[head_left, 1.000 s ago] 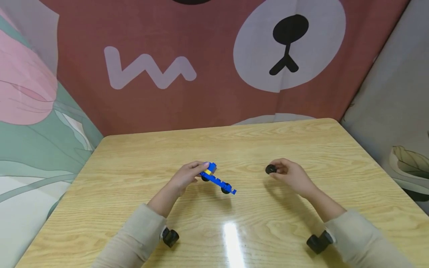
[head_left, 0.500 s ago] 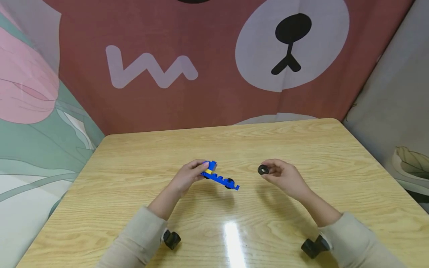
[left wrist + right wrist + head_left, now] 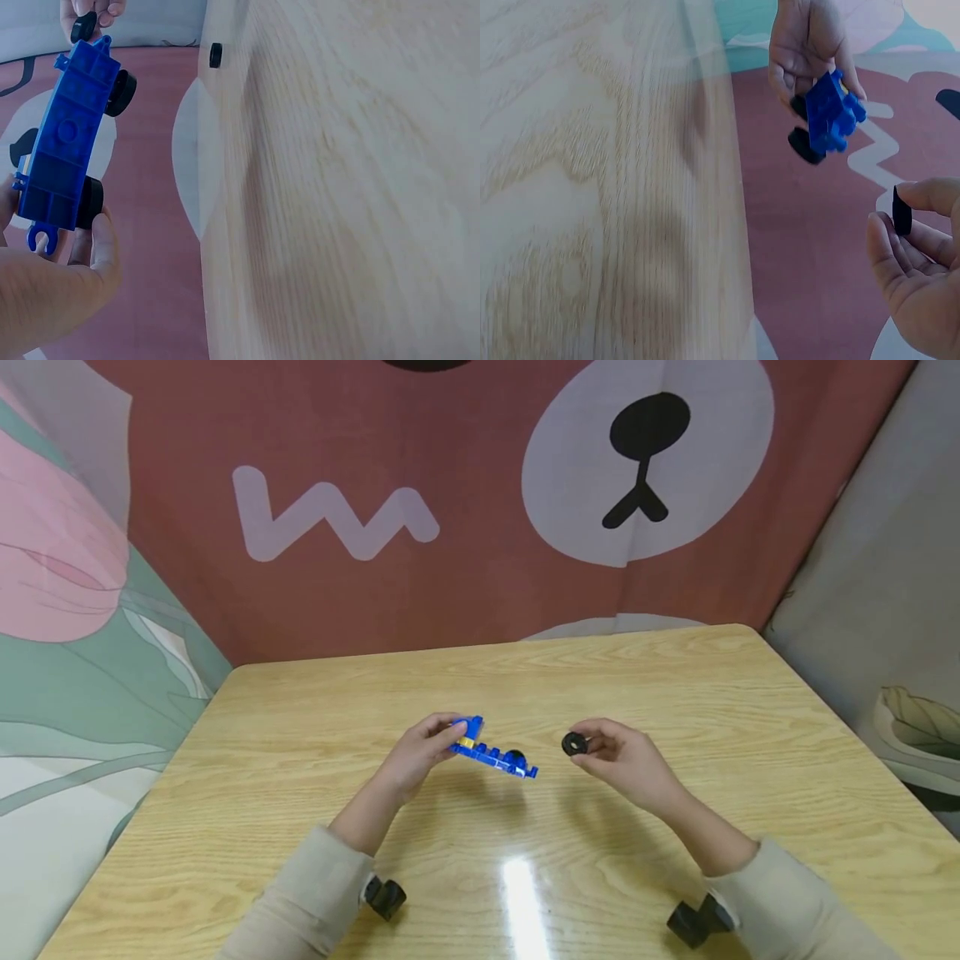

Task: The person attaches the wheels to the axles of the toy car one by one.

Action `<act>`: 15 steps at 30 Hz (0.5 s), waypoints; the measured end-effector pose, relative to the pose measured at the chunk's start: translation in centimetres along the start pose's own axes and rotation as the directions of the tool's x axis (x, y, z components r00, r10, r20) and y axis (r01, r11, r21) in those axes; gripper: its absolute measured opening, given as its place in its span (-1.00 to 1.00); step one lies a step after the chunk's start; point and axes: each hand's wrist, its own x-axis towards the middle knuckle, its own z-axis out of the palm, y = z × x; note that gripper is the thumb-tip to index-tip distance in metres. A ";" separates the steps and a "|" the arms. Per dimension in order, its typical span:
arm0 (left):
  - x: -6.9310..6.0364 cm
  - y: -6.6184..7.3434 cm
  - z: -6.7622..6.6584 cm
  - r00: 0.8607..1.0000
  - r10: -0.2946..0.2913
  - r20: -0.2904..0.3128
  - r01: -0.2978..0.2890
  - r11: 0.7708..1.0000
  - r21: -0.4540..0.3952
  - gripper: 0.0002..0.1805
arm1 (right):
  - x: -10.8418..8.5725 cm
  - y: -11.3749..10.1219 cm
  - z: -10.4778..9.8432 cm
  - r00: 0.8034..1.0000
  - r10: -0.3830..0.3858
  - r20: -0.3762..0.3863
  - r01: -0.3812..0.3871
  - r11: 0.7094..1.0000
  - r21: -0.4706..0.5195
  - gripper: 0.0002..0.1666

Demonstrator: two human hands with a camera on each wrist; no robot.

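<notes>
Well, the car (image 3: 491, 757) is blue plastic, narrow and studded, ribbed underneath, with round black tyres (image 3: 121, 92). It hangs above the table, long axis roughly left to right, free end towards the right hand (image 3: 632, 768). The left hand (image 3: 411, 760) has its fingers clamped on the other end; the right pinches a ring-shaped wheel (image 3: 566, 747), near but apart. The table (image 3: 337, 693) is glossy, wood-grained; behind hangs reddish cloth (image 3: 480, 585).

Black wheel (image 3: 902, 213) between right-hand fingers (image 3: 928, 197)
</notes>
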 end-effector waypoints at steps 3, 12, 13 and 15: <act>-0.1 0.2 0.0 1.000 0.002 -0.011 -0.002 1.000 -0.007 -0.60 | 0.0 -0.3 0.4 1.000 -0.012 0.011 0.012 1.000 0.027 -0.62; -0.1 0.2 0.1 1.000 0.022 -0.019 -0.022 1.000 -0.021 -0.62 | 0.1 -1.1 1.9 0.994 -0.102 0.032 0.101 0.995 0.016 -0.63; -0.2 0.2 0.1 1.000 0.023 -0.020 -0.023 1.000 -0.020 -0.62 | 0.2 -1.2 2.1 0.993 -0.109 0.036 0.109 0.994 0.009 -0.64; -0.2 0.3 0.2 0.999 0.030 -0.017 -0.030 0.999 -0.018 -0.62 | 0.2 -1.4 2.4 0.991 -0.123 0.044 0.124 0.992 -0.005 -0.64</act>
